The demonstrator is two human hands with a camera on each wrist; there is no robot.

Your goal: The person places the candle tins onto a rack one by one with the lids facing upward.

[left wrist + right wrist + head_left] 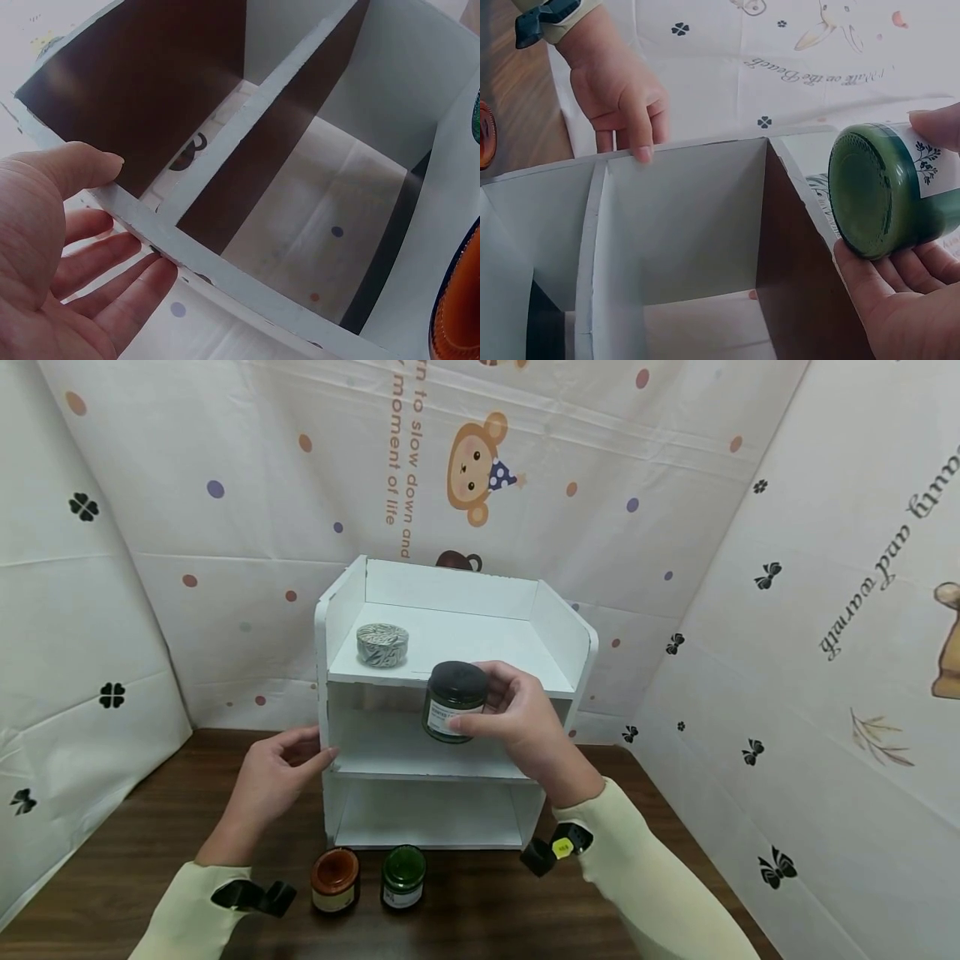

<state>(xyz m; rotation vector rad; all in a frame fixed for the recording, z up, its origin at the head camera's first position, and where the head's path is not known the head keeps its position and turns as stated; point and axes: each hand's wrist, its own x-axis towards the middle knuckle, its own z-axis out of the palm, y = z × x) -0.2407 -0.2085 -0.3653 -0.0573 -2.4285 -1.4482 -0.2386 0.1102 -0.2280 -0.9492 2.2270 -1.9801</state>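
Two grips: mid-frame, my right hand [519,720] holds the jar [454,700] by its sides; centre-left, my left hand [274,775] pinches the shelf [483,635], likely steadying it.

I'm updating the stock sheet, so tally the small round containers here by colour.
Green: 2, the held jar and the standing green jar
Orange: 1, the orange jar
Patterned pale grey: 1, the round container on the shelf unit's top
Total: 4
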